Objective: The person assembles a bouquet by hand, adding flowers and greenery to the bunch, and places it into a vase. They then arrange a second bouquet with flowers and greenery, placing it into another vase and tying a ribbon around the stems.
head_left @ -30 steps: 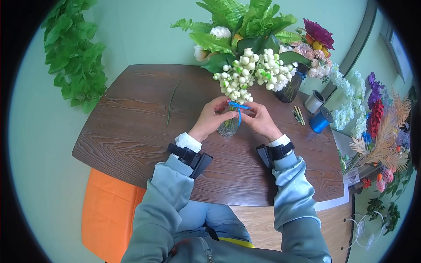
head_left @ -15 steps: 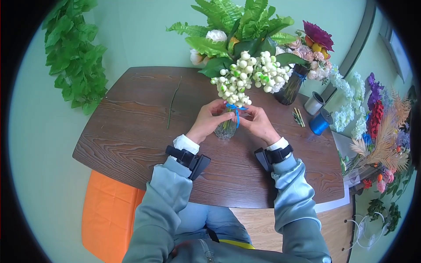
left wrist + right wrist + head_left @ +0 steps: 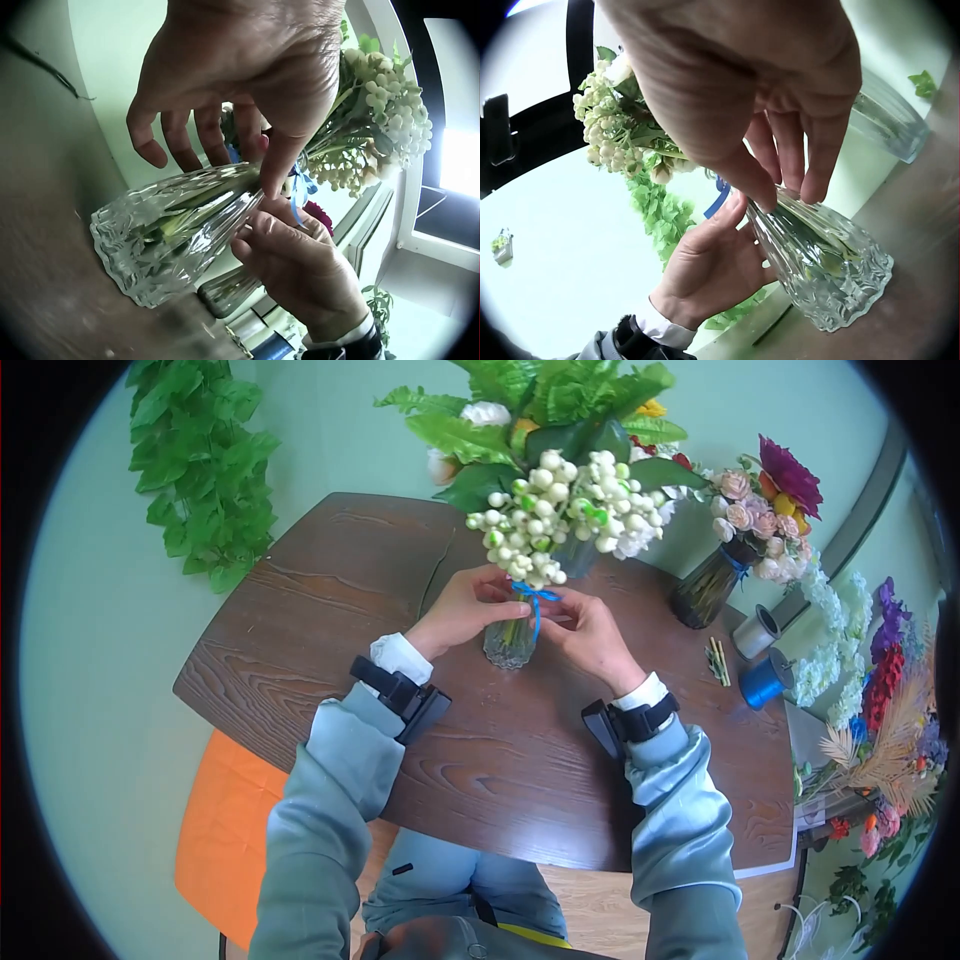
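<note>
In the head view a clear cut-glass vase (image 3: 508, 647) stands between both hands near the middle of the table. White berry sprigs (image 3: 540, 510) rise from it, and a blue ribbon (image 3: 538, 595) is tied in a bow at its neck. My left hand (image 3: 467, 610) holds the neck from the left, thumb towards me and fingers behind. From the right, my right hand (image 3: 595, 638) holds the same neck with thumb and fingers just under the bow. Green stems (image 3: 180, 217) show through the glass in the left wrist view.
Behind the berries stands another clear vase (image 3: 578, 557) with ferns (image 3: 560, 400). A dark vase (image 3: 705, 588) of pink and purple flowers, a silver spool (image 3: 756, 632), a blue ribbon spool (image 3: 767, 680) and cut stem pieces (image 3: 718, 662) are at right. A thin green stem (image 3: 437, 572) lies left.
The head view has turned somewhat left. Both hands and the vase have shifted left over the table, nearer the loose green stem, and the clear vase behind now shows. Both hands keep their hold.
</note>
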### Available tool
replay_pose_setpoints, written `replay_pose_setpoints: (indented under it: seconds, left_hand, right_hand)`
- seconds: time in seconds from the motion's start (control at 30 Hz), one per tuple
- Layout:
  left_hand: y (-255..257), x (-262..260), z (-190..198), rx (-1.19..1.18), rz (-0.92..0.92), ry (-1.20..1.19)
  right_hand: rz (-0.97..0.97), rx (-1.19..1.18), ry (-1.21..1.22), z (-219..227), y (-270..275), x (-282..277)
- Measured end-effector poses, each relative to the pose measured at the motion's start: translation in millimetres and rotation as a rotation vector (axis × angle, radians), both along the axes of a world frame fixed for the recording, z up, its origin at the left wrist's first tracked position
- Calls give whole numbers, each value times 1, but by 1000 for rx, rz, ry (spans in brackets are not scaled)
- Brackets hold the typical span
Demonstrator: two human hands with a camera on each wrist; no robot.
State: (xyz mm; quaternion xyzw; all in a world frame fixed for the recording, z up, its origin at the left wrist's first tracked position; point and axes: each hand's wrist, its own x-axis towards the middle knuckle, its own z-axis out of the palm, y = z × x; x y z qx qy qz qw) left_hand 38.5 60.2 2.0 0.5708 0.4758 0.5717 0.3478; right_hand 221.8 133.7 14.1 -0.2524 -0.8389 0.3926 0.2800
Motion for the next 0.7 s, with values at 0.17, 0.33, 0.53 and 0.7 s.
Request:
replay_pose_setpoints:
  seconds: [0.17,0.33,0.53,0.7]
  left_hand:
    - [0,-20,0,-91,70,-18]
    - [1,-32,-11,-66,-79,-49]
    - [0,-24,-12,45,-44,-135]
    - [-4,-15,-6,163,-14,-215]
  right_hand:
    - [21,-53,117,-10,4,-24]
    - [48,-117,144,-16,7,-22]
    - [49,-172,261,3,-6,-22]
    - [60,-115,314,7,-16,-24]
